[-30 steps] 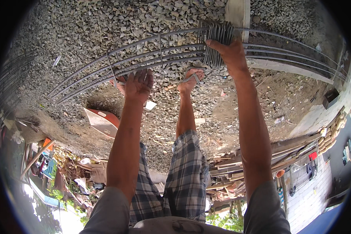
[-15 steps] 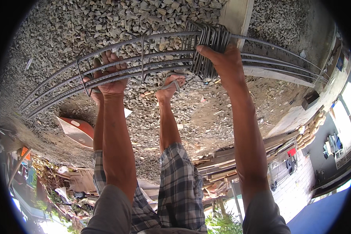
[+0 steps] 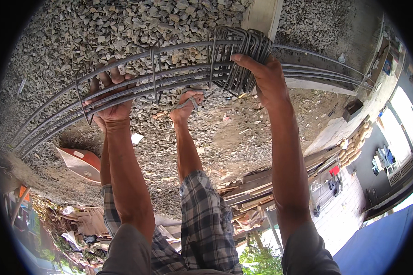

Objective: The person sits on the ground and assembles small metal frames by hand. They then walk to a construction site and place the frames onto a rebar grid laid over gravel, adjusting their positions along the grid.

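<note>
Left hand point(image 3: 118, 112) moved beneath bars point(image 3: 183, 45); right hand point(image 3: 270, 80) clasping wire loops point(image 3: 248, 46).

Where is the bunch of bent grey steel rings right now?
Head view, top, just right of centre: the bunch sits around the long grey steel bars, gripped by the right hand.

The wide fisheye camera, worn on the head, looks steeply down along both forearms point(image 3: 289, 156); the left hand point(image 3: 116, 110) and right hand point(image 3: 271, 79) lie ahead, near enough that single stones show in the crushed gravel point(image 3: 94, 39) beyond; plaid shorts point(image 3: 204, 213) enter below the hands.
</note>
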Available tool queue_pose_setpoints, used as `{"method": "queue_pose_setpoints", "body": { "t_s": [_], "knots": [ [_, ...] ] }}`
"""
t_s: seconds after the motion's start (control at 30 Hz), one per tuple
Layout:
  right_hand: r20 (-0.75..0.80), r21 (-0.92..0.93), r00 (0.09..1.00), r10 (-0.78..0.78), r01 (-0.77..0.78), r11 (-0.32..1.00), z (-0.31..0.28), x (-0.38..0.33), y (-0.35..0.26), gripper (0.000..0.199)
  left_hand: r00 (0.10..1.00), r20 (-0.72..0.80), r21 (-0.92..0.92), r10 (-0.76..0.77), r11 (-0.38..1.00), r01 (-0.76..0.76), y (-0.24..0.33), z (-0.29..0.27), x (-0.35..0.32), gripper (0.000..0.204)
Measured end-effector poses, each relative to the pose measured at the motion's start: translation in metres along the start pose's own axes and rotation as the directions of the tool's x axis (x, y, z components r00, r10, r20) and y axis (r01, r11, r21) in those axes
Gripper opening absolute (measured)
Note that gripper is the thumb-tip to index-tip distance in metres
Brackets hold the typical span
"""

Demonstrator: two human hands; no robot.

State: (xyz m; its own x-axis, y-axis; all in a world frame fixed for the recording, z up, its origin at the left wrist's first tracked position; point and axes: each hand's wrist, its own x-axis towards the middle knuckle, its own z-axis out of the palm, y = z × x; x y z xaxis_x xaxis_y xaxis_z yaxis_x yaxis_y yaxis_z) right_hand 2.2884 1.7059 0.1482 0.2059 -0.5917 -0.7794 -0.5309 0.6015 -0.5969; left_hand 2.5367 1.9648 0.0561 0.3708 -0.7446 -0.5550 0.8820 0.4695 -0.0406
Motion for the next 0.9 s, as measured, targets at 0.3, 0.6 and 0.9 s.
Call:
{"method": "queue_pose_setpoints", "body": {
  "t_s": [0.3, 0.6, 0.9],
  "knots": [
    [0.061, 0.137, 0.998, -0.013, 0.005, 0.991, -0.012, -0.006, -0.014, 0.021, 0.999, 0.042, -0.018, -0.029, 0.999, 0.030, 0.001, 0.006, -0.006, 0.034],
    [0.074, 0.104, 0.997, -0.005, -0.003, 0.995, -0.072, -0.026, -0.038, 0.031, 0.987, 0.148, -0.018, -0.060, 0.998, 0.064, 0.006, 0.040, -0.026, 0.039],
    [-0.075, 0.003, 0.996, -0.044, 0.044, 0.999, -0.147, 0.005, -0.010, 0.033, 0.991, 0.092, -0.086, -0.099, 0.991, 0.107, 0.010, 0.026, -0.023, 0.041]
  ]
}}
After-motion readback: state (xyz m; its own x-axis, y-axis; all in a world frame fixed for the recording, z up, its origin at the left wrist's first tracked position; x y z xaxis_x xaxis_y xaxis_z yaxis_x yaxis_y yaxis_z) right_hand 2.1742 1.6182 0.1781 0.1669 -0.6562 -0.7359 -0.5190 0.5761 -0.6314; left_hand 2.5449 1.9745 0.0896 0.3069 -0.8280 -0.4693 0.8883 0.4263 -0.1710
